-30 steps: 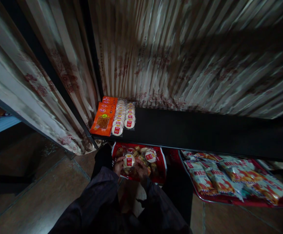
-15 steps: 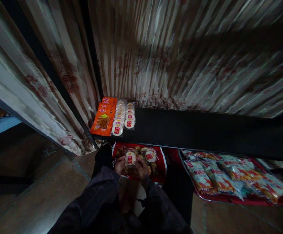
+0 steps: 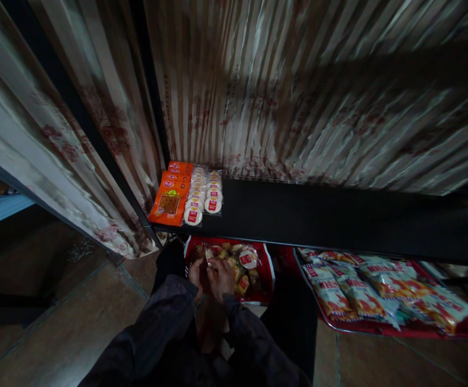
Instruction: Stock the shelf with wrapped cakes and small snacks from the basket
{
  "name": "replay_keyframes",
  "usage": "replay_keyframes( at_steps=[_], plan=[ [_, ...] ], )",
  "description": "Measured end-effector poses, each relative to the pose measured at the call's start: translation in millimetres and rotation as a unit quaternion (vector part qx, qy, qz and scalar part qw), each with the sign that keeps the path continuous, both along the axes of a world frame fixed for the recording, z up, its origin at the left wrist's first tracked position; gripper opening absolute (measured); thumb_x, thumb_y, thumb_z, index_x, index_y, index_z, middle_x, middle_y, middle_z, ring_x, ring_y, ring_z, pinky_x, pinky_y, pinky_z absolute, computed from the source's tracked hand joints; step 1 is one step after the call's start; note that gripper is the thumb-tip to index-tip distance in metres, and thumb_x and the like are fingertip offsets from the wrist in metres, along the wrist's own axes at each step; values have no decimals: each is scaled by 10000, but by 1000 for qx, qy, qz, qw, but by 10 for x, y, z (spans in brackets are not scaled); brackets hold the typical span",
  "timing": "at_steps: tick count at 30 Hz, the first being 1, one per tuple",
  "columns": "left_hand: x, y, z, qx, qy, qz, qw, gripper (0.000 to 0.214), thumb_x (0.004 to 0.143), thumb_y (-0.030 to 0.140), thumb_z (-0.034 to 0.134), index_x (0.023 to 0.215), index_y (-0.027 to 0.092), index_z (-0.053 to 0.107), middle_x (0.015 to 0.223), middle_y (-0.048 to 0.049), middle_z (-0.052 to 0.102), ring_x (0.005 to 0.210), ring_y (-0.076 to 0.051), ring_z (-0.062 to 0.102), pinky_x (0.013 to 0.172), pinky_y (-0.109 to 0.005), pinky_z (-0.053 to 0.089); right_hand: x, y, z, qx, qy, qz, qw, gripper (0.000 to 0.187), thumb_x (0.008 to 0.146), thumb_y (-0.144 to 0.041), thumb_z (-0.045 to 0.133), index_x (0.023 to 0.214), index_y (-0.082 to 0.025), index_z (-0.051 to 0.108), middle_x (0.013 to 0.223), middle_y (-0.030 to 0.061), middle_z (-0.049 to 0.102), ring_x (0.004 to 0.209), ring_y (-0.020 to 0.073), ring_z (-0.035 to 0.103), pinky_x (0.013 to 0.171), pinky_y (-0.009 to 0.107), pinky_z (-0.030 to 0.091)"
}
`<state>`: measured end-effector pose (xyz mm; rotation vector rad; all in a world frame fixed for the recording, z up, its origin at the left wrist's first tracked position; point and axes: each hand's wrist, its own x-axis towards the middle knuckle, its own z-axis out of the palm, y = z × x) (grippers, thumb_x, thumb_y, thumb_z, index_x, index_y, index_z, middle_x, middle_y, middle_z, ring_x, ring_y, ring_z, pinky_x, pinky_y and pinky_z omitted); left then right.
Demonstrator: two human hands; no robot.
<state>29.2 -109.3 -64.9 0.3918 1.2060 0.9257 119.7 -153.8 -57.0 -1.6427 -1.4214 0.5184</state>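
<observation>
My left hand [image 3: 196,274] and my right hand [image 3: 220,278] are close together over the near-left part of a red tray [image 3: 270,273]. Between their closed fingers is a clear-wrapped round cake [image 3: 207,256], now tilted nearly edge-on, so only a thin bit of it shows. Several wrapped pieces lie in the tray, among them a white round cake [image 3: 249,258] with a red label. On the black shelf above, wrapped round white cakes [image 3: 192,216] stand in two overlapping rows, beside orange snack packets [image 3: 170,201] at the left end.
The black shelf [image 3: 318,215] runs right from a dark metal post [image 3: 151,80], with a striped curtain [image 3: 258,107] behind. On the floor to the right, another red tray [image 3: 395,330] holds several white snack bags [image 3: 363,295]. My knees flank the nearer tray.
The round cake has turned from label-up to nearly edge-on. My right hand has moved left, closer to my left hand, uncovering more of the tray's contents.
</observation>
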Motion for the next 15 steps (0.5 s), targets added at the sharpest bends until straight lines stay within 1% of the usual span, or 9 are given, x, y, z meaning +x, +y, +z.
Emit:
replay_keyframes(
  at_steps=[3, 7, 10, 12, 14, 15],
  plan=[
    [-7, -1, 5, -29, -37, -20, 999, 273, 833, 380, 533, 929, 232, 741, 904, -115, 770, 1177, -310, 652, 999, -451, 512, -47, -7, -41, -8, 27, 5, 1000, 212, 804, -248, 562, 950, -274, 713, 1027, 69, 692, 1002, 247, 634, 913, 396, 519],
    [-8, -25, 54, -7, -32, -12, 999, 297, 764, 458, 627, 927, 238, 740, 928, -111, 770, 1183, -337, 640, 1014, -458, 496, 1, 3, -47, -3, 71, -13, 997, 210, 823, -286, 549, 959, -273, 708, 1033, 66, 700, 990, 244, 644, 894, 396, 531],
    [-8, -41, 132, -26, -52, 21, 998, 246, 754, 385, 592, 867, 206, 717, 943, -104, 771, 1179, -311, 643, 1028, -427, 483, 90, 18, 15, 0, 67, -29, 997, 254, 862, -333, 505, 995, -239, 700, 1024, 86, 707, 950, 237, 657, 861, 384, 534],
    [-17, -48, 204, -33, -56, 41, 997, 221, 738, 311, 553, 843, 187, 702, 1001, -97, 769, 1204, -283, 631, 1064, -410, 453, 157, 27, 64, 2, 62, -37, 997, 280, 868, -355, 493, 1006, -226, 700, 1025, 97, 715, 948, 241, 663, 874, 388, 529],
    [-36, -53, 288, -26, -41, 45, 998, 235, 725, 265, 531, 862, 186, 705, 1097, -83, 757, 1248, -256, 603, 1104, -403, 410, 220, 34, 102, 3, 67, -48, 997, 293, 863, -368, 492, 1007, -223, 702, 1031, 102, 720, 948, 248, 668, 880, 396, 529],
    [-48, -54, 330, -24, -34, 36, 998, 248, 725, 258, 528, 881, 194, 710, 1149, -74, 744, 1262, -246, 593, 1119, -405, 391, 248, 37, 115, 1, 72, -52, 996, 298, 861, -373, 493, 1012, -224, 702, 1034, 102, 721, 944, 251, 670, 874, 399, 532]
  ],
)
